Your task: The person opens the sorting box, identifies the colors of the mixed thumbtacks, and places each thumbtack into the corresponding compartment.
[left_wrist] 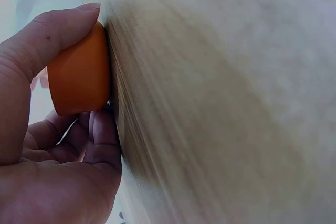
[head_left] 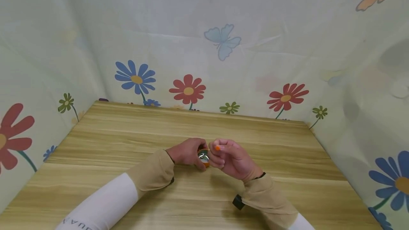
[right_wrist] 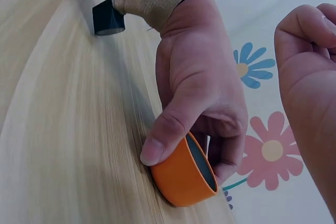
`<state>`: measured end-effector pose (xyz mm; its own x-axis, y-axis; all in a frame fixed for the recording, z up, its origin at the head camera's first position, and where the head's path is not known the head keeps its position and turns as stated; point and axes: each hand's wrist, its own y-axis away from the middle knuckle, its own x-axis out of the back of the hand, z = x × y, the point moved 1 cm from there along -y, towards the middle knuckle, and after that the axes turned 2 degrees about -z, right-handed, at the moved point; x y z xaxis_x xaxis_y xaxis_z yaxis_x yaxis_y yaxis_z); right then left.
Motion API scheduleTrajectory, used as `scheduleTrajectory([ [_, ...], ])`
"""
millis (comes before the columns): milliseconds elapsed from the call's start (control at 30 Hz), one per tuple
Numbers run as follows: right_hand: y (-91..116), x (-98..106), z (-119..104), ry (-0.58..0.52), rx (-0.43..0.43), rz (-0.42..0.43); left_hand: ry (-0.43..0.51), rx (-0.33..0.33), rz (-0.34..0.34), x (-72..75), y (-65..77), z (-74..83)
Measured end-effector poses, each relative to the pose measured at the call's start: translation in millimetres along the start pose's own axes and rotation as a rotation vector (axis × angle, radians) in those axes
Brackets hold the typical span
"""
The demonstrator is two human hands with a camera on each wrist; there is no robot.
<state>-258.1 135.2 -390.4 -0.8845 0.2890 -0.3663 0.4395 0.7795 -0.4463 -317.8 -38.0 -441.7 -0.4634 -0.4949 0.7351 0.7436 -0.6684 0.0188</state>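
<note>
A round orange container (head_left: 206, 164) with straight sides stands upright on the wooden table. Silver and dark green show inside it in the head view; the right wrist view shows a dark inside within the orange rim. My left hand (head_left: 188, 153) grips the container (left_wrist: 81, 74) round its side, thumb on one side and fingers on the other. Just right of and above it, my right hand (head_left: 234, 157) has its fingers curled and pinches a small orange piece (head_left: 217, 148) between thumb and forefinger. Most of that piece is hidden by the fingers.
The wood-grain table (head_left: 153, 127) reaches back to a hanging cloth (head_left: 166, 38) printed with flowers and butterflies, which also runs along both sides. A small black block (head_left: 238, 202) is at the right sleeve.
</note>
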Motion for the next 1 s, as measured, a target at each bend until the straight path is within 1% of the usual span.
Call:
scheduleTrajectory([
  [267, -5, -8, -2, -0.048, 0.032, -0.022, -0.002, -0.009, 0.001, 1.3, 1.9, 0.4],
  [500, -8, -17, -5, -0.098, 0.077, -0.065, -0.015, -0.013, -0.002, 0.9, 2.0, 2.9],
  [667, -8, -18, -7, -0.145, 0.107, -0.077, -0.005, -0.003, -0.004, 0.7, 2.1, 3.6],
  [800, -7, -18, -7, -0.184, 0.124, -0.075, -0.001, -0.008, -0.002, 1.2, 2.9, 4.5],
  [1000, -6, -19, -7, -0.200, 0.137, -0.088, 0.002, -0.018, 0.001, 2.2, 4.5, 7.4],
])
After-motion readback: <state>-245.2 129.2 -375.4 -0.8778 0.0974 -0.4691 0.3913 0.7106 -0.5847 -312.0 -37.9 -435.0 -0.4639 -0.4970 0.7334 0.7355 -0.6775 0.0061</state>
